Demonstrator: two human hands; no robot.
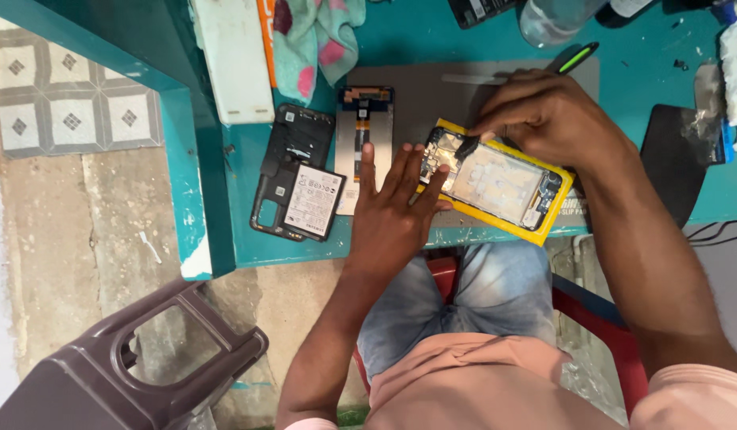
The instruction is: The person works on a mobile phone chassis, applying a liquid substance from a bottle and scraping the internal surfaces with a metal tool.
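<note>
Nearest the camera, my lap: a pink shirt [464,382] and faded jeans [464,302] on a red seat [599,318], with a dark plastic stool [130,366] on the floor at lower left. My left hand [396,207] lies flat and spread, fingers extended, holding nothing; its fingertips press the near end of the opened phone frame [496,183], which sits in a yellow tray [551,215] at the front edge of the teal table [241,207]. My right hand [543,115] is curled, fingertips pinched on a small dark tool [466,146] whose tip meets the frame's upper left corner; the hand hides the tray's far edge. Under my left hand lies a detached screen panel [364,127], partly covered by my fingers. Left of it, a black back cover [293,151] with a battery [313,199] resting on it. Beyond: a grey work mat [432,95], a white box [237,56], a patterned cloth [317,40], a black-and-green pen tool [574,57] and a clear bottle [555,17]. A dark mat [675,159] lies at right.
</note>
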